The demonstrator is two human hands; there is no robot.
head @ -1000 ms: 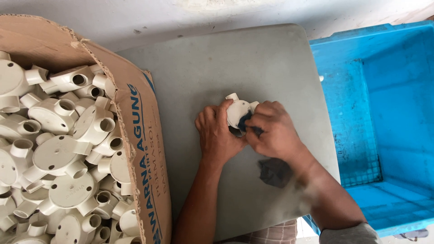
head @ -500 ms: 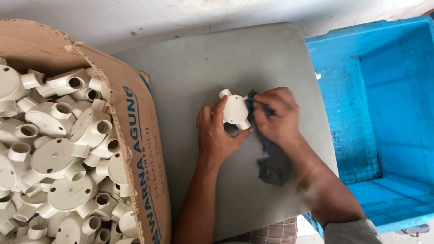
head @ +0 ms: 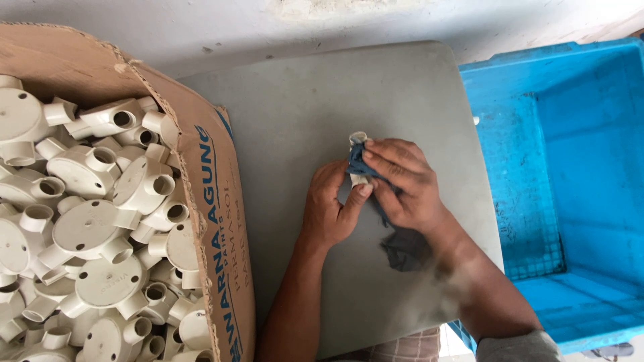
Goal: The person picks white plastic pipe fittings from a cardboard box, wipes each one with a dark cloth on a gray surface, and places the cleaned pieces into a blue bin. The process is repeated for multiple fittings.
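Soft, even daylight, no harsh glare; faint shadows under the hands; the right forearm (head: 469,281) blurs with motion.

Left hand (head: 330,209) cupped; right hand (head: 402,182) clenched

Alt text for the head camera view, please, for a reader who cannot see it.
Over a grey table, the left hand and right hand together hold a cream plastic fitting wrapped in a dark blue cloth. A cardboard box heaped with similar round fittings stands at the left, a blue crate at the right.
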